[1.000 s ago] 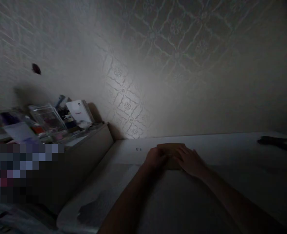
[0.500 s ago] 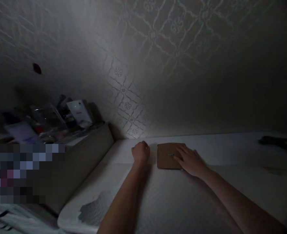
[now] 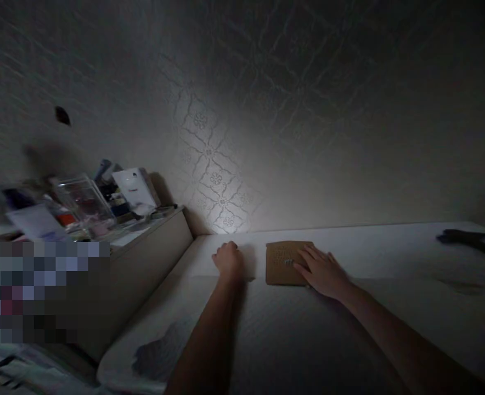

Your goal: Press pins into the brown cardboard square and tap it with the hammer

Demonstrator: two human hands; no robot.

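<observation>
A flat brown square piece (image 3: 281, 266) with small marks near its middle lies on the white table (image 3: 374, 249). My right hand (image 3: 322, 271) rests over its right side, fingers spread and lying flat. To the left of the brown piece, a short gap away, my left hand (image 3: 228, 260) is closed above the table; what its fingers hold, if anything, is hidden. A small dark spot shows on the table just right of my left wrist.
On the left, a raised cabinet (image 3: 144, 274) carries a white box (image 3: 133, 186), a clear plastic case (image 3: 84, 197) and other clutter. A dark object (image 3: 464, 237) lies at the table's far right. The patterned wall (image 3: 328, 181) rises behind.
My left hand has moved a little to the left, farther from the brown piece. My right hand has stayed in place. The light on the wall has shifted.
</observation>
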